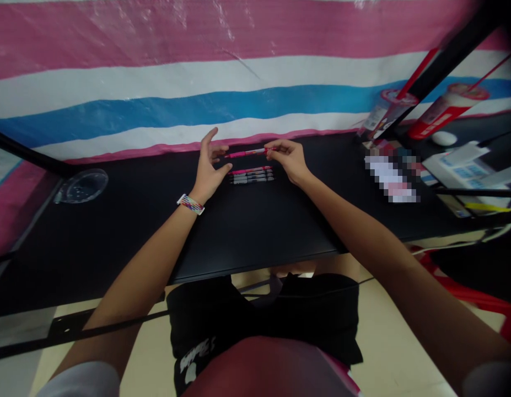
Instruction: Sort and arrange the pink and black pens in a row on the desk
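Between the finger and thumb of my right hand [291,160] is the right end of a red and white pen [249,153], which points left. My left hand [209,165], with a colourful woven band [191,204] on its wrist, has its fingers apart beside the pen's other end; no grip on it shows. Just below, several pens lie side by side on the black desk [255,220]. The top one is a pink-red pen [247,170], and under it come grey and black pens [252,179].
A round clear plastic lid [85,186] lies at the left. On the right stand two drink cups with red straws, the nearer being a clear cup [387,110], plus a white mouse-like object [444,138] and white boxes [466,160]. Striped sheeting [197,82] hangs behind the desk.
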Demonstrator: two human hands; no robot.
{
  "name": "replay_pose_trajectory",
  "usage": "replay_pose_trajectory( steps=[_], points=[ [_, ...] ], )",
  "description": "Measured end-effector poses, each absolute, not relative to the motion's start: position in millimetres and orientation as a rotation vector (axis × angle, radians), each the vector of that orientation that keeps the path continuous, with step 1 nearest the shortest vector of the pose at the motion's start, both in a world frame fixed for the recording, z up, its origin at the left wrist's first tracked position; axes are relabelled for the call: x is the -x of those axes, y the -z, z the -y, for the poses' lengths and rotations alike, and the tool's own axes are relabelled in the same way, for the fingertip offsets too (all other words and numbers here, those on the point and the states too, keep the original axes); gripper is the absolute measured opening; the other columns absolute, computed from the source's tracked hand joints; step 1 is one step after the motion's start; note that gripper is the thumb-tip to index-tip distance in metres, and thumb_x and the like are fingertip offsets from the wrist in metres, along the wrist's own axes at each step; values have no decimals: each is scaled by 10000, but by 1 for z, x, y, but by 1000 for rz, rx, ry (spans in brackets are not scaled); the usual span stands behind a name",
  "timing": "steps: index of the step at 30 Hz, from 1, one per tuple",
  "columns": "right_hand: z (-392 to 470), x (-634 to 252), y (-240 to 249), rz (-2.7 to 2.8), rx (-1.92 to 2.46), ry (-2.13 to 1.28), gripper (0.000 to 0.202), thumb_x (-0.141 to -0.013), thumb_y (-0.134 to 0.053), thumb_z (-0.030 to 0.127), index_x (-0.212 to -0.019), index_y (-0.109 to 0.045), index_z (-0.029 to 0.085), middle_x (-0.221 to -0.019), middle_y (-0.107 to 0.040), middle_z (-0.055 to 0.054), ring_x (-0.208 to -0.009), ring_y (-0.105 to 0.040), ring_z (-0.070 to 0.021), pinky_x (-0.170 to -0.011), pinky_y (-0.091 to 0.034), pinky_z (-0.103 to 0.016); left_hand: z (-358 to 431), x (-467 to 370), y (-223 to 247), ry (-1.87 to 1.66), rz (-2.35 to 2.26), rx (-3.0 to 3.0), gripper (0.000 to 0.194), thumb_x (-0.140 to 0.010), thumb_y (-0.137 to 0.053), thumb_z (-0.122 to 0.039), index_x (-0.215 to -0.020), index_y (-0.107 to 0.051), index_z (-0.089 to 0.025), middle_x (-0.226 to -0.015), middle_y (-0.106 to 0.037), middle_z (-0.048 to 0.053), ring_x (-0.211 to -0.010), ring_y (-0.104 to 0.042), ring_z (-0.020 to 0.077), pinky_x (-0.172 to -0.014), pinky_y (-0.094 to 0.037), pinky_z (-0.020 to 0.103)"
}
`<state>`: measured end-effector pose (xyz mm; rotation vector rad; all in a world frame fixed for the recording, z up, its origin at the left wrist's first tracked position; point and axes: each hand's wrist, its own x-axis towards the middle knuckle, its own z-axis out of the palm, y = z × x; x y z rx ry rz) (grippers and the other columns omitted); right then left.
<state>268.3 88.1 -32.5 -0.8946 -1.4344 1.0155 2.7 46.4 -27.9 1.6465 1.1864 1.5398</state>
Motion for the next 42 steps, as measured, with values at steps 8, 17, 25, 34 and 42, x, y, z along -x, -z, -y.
replay_pose_trajectory(
  steps=[8,17,25,34,42],
  points=[
    [-87,-271,33,1432,855,-1046,189,-807,-856,318,-982,-821,256,-914,-805,-57,-927,-788,-282,-1046,-662,-561,-45,-4,28,-1380,-1305,-1778,544,-1083,-634,-651,-763,-765,-231,-768,-753,57,-762,-708,201,-838,-588,370],
    [-84,-270,29,1412,817,-1059,185,-791,-868,317,-965,-846,256,-892,-803,-47,-910,-774,-275,-1031,-660,-558,-42,-4,26,-1407,-1225,-1791,377,-1082,-689,-522,-840,-765,-243,-870,-799,51,-879,-755,211,-935,-603,387],
    [-83,-271,27,1388,867,-1089,174,-779,-869,304,-948,-850,266,-836,-767,-28,-823,-716,-245,-988,-640,-527,-41,0,26,-1478,-1321,-1952,248,-1000,-802,-513,-969,-834,-270,-1021,-849,46,-1004,-759,245,-1039,-579,434],
    [-76,-268,19,1160,699,-1578,276,-859,-847,441,-1045,-785,247,-886,-801,-41,-913,-754,-236,-955,-631,-433,-43,-6,27,-1557,-1248,-1808,312,-1007,-806,-534,-881,-801,-249,-850,-801,29,-849,-752,209,-902,-598,367],
    [-61,-268,-4,995,712,-1899,385,-919,-753,597,-1093,-729,254,-1139,-875,-120,-1101,-789,-321,-955,-669,-468,-47,-6,30,-1591,-1199,-1798,359,-994,-821,-572,-853,-786,-243,-830,-782,33,-837,-748,213,-909,-609,390]
  ],
)
